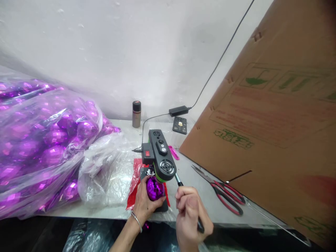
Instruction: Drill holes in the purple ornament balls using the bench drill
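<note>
A small black and green press machine (159, 155) with a red switch stands on the white table (189, 175). My left hand (146, 204) is closed round a shiny purple faceted ball (154, 188), holding it under the machine's head. My right hand (191, 215) is wrapped round the machine's black lever handle (183, 192), which slants down to the right of the machine. A bracelet sits on my left wrist.
Big clear plastic bags full of purple balls (39, 147) fill the left. A large cardboard sheet (273, 126) leans at the right, red-handled scissors (225, 196) before it. A small can (136, 114), a power adapter (179, 111) and a dark card lie at the back.
</note>
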`<state>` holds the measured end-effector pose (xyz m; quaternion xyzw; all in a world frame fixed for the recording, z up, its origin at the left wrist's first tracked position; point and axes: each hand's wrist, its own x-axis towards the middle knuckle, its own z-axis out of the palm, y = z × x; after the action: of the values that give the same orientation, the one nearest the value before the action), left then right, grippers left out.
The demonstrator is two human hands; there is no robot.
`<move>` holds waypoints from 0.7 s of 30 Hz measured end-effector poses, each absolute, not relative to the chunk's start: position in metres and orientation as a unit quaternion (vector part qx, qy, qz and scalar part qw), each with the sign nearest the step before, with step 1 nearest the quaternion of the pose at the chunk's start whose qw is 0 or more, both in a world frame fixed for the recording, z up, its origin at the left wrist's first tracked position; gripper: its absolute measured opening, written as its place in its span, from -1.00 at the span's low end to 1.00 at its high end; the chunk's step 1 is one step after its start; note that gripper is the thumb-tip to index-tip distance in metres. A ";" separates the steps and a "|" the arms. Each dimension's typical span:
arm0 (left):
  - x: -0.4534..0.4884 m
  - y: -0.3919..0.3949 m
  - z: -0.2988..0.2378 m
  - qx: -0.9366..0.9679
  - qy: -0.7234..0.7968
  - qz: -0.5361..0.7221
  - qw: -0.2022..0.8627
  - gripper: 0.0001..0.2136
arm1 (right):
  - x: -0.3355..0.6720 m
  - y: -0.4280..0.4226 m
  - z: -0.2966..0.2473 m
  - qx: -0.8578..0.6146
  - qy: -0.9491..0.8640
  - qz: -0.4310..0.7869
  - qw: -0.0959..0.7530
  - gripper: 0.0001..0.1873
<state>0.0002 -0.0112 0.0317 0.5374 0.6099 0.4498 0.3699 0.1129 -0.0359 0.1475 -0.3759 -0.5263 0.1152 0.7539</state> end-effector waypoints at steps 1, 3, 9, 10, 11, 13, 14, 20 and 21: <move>0.000 -0.011 0.032 0.538 0.610 0.449 0.370 -0.20 | 0.112 -0.035 0.146 -0.376 -0.521 0.115 0.758 -0.54; 0.001 -0.011 0.033 0.538 0.613 0.448 0.368 -0.20 | 0.111 -0.034 0.143 -0.377 -0.514 0.116 0.762 -0.53; 0.003 -0.010 0.032 0.540 0.618 0.440 0.364 -0.19 | 0.112 -0.033 0.139 -0.365 -0.512 0.127 0.767 -0.53; 0.003 -0.010 0.032 0.542 0.619 0.439 0.361 -0.18 | 0.112 -0.032 0.138 -0.361 -0.513 0.124 0.769 -0.54; 0.003 -0.010 0.031 0.543 0.620 0.440 0.358 -0.18 | 0.112 -0.032 0.138 -0.359 -0.514 0.122 0.770 -0.54; 0.004 -0.010 0.030 0.544 0.622 0.440 0.351 -0.18 | 0.111 -0.031 0.139 -0.359 -0.513 0.119 0.770 -0.53; 0.004 -0.010 0.030 0.544 0.623 0.439 0.349 -0.19 | 0.111 -0.030 0.139 -0.359 -0.512 0.117 0.772 -0.52; 0.003 -0.009 0.033 0.546 0.619 0.436 0.360 -0.19 | 0.110 -0.030 0.139 -0.355 -0.516 0.118 0.770 -0.52; 0.003 -0.009 0.034 0.545 0.618 0.438 0.359 -0.19 | 0.111 -0.030 0.139 -0.353 -0.519 0.117 0.770 -0.52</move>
<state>0.0029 -0.0090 0.0336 0.5455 0.6176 0.4380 0.3594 0.1108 -0.0298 0.1388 -0.3531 -0.5188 0.1173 0.7697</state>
